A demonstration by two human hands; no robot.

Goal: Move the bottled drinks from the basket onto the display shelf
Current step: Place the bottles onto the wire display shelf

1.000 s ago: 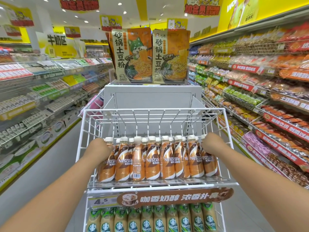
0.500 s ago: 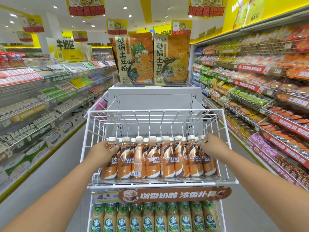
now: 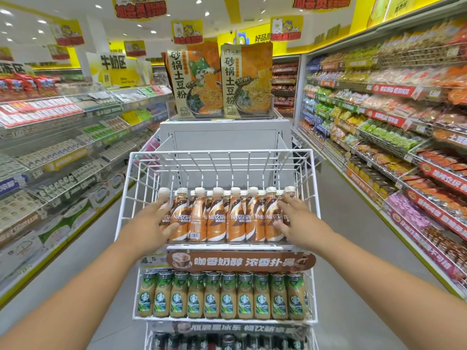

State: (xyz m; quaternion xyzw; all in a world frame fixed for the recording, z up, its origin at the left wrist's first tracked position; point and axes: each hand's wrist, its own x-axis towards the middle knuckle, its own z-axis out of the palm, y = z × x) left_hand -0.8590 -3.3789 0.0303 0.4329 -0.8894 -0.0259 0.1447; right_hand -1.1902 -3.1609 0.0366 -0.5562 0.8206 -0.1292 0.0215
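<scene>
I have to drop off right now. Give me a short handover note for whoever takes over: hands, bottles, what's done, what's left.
Left hand: fingers straight, resting on the left end of the Nescafe bottles.
Right hand: fingers straight, on the right end of the row.
Bottles: upright, in rows at the front of the white wire shelf; one turned barcode forward. Starbucks bottles fill the tier below.
Done: the front row is full.
Left: the back of the shelf is bare. No supply basket in view.

Nescafe bottles (image 3: 217,218) stand in a row between left hand (image 3: 149,223) and right hand (image 3: 294,221), Starbucks bottles (image 3: 222,296) on the tier below.
</scene>
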